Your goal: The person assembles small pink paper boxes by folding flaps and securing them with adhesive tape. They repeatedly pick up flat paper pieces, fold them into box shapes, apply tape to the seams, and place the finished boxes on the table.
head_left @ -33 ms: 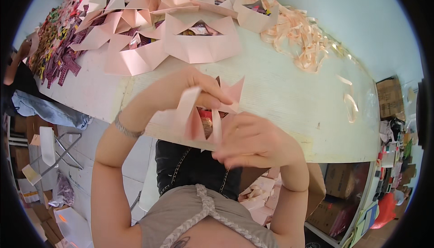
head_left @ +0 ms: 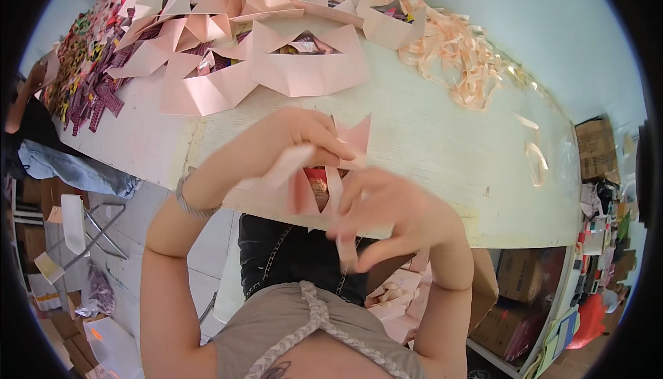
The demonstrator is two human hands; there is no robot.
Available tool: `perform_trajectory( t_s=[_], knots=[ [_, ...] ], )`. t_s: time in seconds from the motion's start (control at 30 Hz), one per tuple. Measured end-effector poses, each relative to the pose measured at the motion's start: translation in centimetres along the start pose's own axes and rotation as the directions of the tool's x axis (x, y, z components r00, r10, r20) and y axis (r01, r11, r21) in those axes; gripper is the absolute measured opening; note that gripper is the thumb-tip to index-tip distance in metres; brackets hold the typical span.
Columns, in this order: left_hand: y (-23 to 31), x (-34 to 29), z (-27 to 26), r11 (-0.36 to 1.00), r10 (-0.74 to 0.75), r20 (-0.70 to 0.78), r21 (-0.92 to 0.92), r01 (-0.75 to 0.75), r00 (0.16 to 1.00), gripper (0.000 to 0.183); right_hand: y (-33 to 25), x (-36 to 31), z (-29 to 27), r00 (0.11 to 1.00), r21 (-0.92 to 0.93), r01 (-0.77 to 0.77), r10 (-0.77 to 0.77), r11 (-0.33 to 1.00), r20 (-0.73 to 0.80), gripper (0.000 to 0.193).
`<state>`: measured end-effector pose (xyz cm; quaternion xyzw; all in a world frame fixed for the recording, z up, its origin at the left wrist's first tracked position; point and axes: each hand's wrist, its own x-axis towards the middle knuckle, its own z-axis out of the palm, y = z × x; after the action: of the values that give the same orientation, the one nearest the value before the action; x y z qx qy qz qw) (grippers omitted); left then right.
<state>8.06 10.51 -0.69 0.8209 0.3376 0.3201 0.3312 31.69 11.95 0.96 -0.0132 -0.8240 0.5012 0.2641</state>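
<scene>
A folded pale pink paper box (head_left: 298, 191) is at the table's front edge, with red and gold wrapped contents (head_left: 318, 187) showing through its opening. My left hand (head_left: 304, 136) arches over it from the left, fingertips pinched on the box's upper edge. A pale pink ribbon (head_left: 334, 187) runs down the front of the box toward my right hand (head_left: 404, 213). The ribbon's lower end hangs at my right fingers, which are bent round it and blurred. My left hand partly hides the box, and a blurred pale strip lies across its left side.
Several filled pink boxes (head_left: 311, 61) stand along the far table. A heap of colourful small packets (head_left: 93, 68) lies far left. Loose peach ribbons (head_left: 449, 51) are piled far right. Below the table's front edge is a cardboard box (head_left: 483, 289) beside pink pieces.
My right hand has shifted slightly, and its thumb and fingers have spread further apart. The pale strip on the box's left has swung lower. My left hand stays nearly in place.
</scene>
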Motion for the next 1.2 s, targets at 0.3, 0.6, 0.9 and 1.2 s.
perform_trajectory(
  t_s=[0.3,0.6,0.9,1.2],
  knots=[
    [-1.8,-1.1,1.4,0.752,0.488,-0.326,0.629,-0.2,0.81,0.019,6.0,2.7,-1.6,0.885,-0.151,-0.384,0.316,0.911,-0.343,0.038],
    [-5.4,-5.1,1.7,0.323,-0.453,-0.434,-0.894,-0.31,0.779,0.033,8.3,0.1,1.4,0.766,0.89,0.256,0.482,0.378,-0.426,0.015],
    [0.1,-3.4,0.0,0.806,0.0,-0.186,0.581,0.11,0.983,0.035,5.3,0.7,2.9,0.914,-0.771,-0.263,-0.105,0.58,-0.391,0.019],
    [-1.8,-3.0,2.3,0.981,-0.135,-0.047,0.132,0.14,0.99,0.034,8.1,-0.3,5.9,0.882,-0.587,-0.327,0.015,0.741,-0.472,0.024]
  ],
)
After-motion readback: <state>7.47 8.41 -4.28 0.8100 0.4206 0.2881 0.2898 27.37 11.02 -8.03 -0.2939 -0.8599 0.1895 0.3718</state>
